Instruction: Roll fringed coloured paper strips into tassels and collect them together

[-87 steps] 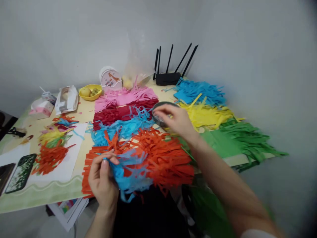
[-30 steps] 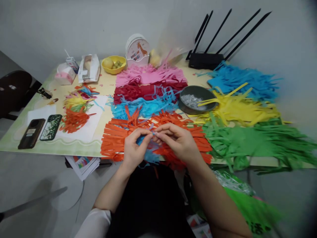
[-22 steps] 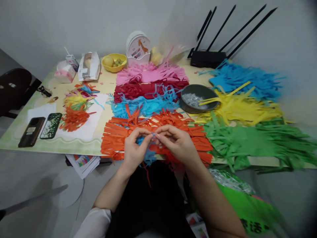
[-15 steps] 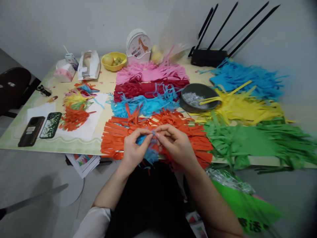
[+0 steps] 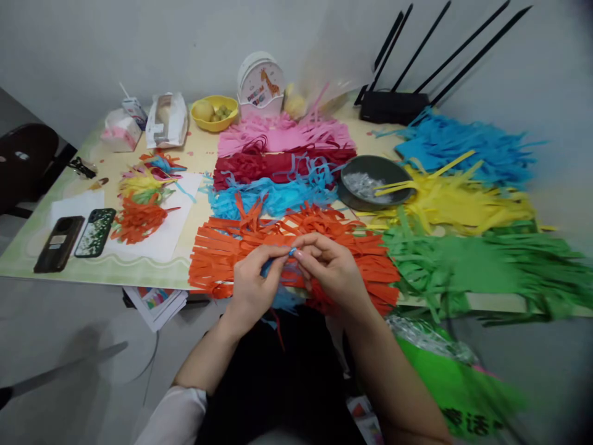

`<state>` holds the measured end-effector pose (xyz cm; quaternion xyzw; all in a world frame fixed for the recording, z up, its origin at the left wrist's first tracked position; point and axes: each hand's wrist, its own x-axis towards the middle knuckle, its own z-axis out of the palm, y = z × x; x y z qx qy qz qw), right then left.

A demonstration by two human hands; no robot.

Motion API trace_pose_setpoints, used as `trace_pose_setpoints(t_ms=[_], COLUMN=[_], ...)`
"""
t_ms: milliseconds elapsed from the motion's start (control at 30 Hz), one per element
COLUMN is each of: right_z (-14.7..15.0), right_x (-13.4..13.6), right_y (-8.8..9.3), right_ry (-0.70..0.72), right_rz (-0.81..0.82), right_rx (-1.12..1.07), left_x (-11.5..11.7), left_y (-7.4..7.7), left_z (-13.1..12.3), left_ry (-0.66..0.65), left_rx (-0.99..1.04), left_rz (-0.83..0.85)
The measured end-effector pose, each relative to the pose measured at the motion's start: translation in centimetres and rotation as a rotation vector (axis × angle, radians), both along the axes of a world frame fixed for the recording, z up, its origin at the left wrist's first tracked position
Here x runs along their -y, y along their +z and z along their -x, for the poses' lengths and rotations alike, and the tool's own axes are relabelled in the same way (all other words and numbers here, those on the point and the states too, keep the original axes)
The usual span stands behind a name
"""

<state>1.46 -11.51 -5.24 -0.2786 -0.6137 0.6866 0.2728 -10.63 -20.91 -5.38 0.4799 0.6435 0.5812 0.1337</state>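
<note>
Both hands meet over the front of the table, above a fringed stack of orange tissue paper [image 5: 213,256]. My left hand [image 5: 257,278] is closed, thumb and index finger pinching a twisted end of blue tissue paper [image 5: 292,251]. From the other side my right hand [image 5: 328,269] pinches the same end between thumb and fingertips. Loose blue strips [image 5: 285,300] hang below the hands at the table edge, partly hidden by the left hand. A thin red strip dangles there too.
Fringed pink [image 5: 282,139], dark red, blue, yellow [image 5: 482,204] and green paper [image 5: 477,262] lie around. A dark bowl [image 5: 356,201] holds clear bits. Finished-looking tassels [image 5: 139,216] and two phones [image 5: 95,232] are left; a router [image 5: 393,107] stands at the back.
The blue twisted end sits slightly further right and lower between the fingertips. My left hand has turned a little, and the blue strips hang lower below it.
</note>
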Motion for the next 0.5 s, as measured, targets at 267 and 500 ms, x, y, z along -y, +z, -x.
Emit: trace_pose_setpoints(t_ms=[267, 500], right_z=[-0.2, 0.0], right_x=[0.2, 0.0], right_y=[0.5, 0.2], right_ry=[-0.064, -0.005], right_rz=[-0.055, -0.092], right_rx=[0.002, 0.023], left_x=[0.1, 0.0], left_y=[-0.1, -0.7], left_z=[0.9, 0.6], left_ry=[-0.066, -0.015], left_rx=[0.142, 0.208], left_rz=[0.046, -0.023])
